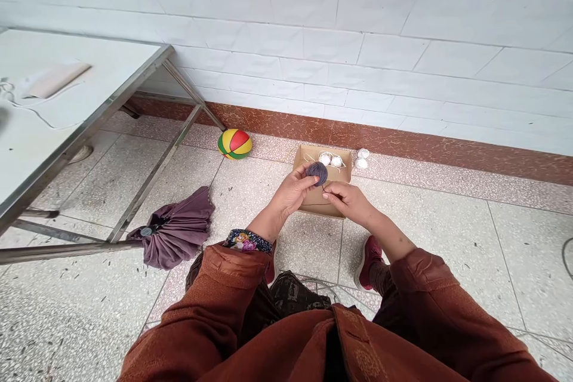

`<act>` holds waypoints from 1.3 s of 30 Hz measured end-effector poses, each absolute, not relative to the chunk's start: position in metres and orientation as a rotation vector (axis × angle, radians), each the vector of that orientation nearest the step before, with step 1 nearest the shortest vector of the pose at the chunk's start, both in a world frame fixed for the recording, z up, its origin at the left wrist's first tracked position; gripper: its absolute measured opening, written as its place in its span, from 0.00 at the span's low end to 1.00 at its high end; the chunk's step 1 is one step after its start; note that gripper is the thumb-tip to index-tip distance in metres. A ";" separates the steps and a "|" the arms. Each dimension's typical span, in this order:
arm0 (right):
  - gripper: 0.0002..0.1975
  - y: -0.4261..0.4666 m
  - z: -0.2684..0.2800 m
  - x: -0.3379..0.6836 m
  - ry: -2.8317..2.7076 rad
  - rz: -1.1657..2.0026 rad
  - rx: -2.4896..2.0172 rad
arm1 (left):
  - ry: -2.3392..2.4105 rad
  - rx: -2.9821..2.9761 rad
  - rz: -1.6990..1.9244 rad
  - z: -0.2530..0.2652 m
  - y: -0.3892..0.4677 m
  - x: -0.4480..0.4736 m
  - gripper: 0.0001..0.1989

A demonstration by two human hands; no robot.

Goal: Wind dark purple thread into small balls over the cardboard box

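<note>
A ball of grey-purple yarn (317,173) is held up in my left hand (297,187), with the thumb across its front. Just to its right, my right hand (344,198) pinches the dark yarn strand (323,188) that comes off the ball. Both hands are over an open cardboard box (344,174) on the floor. White yarn balls (330,160) lie at the far end of the box, beside thin pale sticks or strands. A dark strand runs across the near part of the box.
More white yarn balls (362,159) sit on the floor right of the box. A colourful ball (235,144) rests by the leg of a metal-framed table (147,68). Purple gathered cloth (183,230) lies at the left. The tiled wall (380,89) rises behind the box.
</note>
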State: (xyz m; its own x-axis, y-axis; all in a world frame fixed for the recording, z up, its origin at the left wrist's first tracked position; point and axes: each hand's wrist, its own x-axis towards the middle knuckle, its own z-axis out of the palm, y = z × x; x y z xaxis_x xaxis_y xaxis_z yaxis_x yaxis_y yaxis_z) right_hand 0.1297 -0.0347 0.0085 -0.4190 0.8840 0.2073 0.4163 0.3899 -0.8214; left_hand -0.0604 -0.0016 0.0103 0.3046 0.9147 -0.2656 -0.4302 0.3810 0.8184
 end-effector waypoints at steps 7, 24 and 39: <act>0.13 -0.035 0.030 0.146 -1.828 0.938 -1.075 | 0.954 0.909 0.942 0.005 0.000 -0.064 0.22; 0.09 -0.023 0.003 0.146 -1.731 1.078 -1.261 | 0.570 0.820 0.631 0.020 -0.016 -0.061 0.37; 0.07 -0.037 0.030 0.153 -1.981 1.083 -1.019 | 1.116 1.385 0.708 0.016 -0.003 -0.062 0.22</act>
State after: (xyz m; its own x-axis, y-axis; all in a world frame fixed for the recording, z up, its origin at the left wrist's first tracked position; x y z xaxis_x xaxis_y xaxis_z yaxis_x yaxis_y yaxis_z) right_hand 0.1534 -0.0369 0.0298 -0.4848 0.8576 0.1715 0.3185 0.3558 -0.8786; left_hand -0.0622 -0.0032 0.0160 0.3625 0.9122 -0.1910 0.2157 0.1172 0.9694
